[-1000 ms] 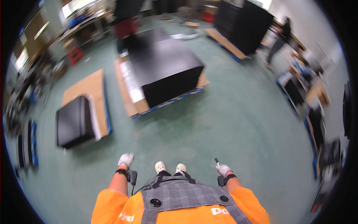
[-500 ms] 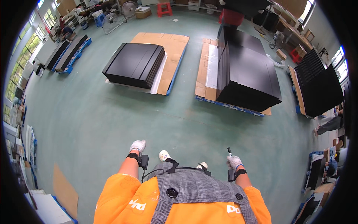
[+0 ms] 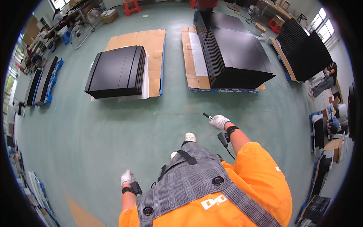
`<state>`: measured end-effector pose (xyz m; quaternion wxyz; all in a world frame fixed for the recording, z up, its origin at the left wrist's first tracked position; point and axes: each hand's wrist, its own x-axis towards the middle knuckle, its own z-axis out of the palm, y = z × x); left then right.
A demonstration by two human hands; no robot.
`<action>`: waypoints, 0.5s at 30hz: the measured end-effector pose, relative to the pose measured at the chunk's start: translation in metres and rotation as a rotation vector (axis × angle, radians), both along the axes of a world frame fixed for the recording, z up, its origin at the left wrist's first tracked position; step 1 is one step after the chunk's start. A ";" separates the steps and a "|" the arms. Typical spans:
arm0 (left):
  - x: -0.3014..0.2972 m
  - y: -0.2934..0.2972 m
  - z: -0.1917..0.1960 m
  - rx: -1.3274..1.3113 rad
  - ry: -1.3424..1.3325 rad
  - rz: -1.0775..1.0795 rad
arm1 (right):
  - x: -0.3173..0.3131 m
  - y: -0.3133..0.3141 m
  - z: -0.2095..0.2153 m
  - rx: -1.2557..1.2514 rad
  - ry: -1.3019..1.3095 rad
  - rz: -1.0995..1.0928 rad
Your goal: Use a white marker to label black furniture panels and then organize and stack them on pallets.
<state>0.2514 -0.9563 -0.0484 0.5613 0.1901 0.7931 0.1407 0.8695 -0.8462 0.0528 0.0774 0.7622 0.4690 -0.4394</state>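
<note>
My right hand, in a white knit glove, is stretched forward and closed around a black-and-white marker pen. The pen's dark end points forward and left, toward the pallets. Down by my left side hangs my left hand, also gloved, with its fingers curled and nothing seen in them. Ahead on the left, a stack of black panels lies flat on a cardboard-covered pallet. A taller stack of black panels is on another cardboard-topped pallet ahead on the right. Neither hand touches the stacks.
More black panels stand upright on a pallet at the far right, with a person beside them. Long dark pieces lie on blue pallets at the left. A fan and a red stool are farther back. Another person stands behind the right stack.
I have stepped closer to the pallets and turned somewhat. My right hand with the marker pen has swung forward, while my left hand has dropped back.
</note>
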 end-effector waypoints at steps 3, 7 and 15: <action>-0.004 0.001 -0.002 -0.042 -0.035 0.033 | -0.020 0.032 -0.002 0.004 -0.013 0.019; -0.035 0.008 -0.017 -0.033 -0.038 0.218 | -0.046 0.076 -0.041 -0.034 0.032 0.082; -0.058 0.110 0.029 -0.099 0.060 0.284 | -0.080 0.194 -0.107 -0.096 0.055 0.110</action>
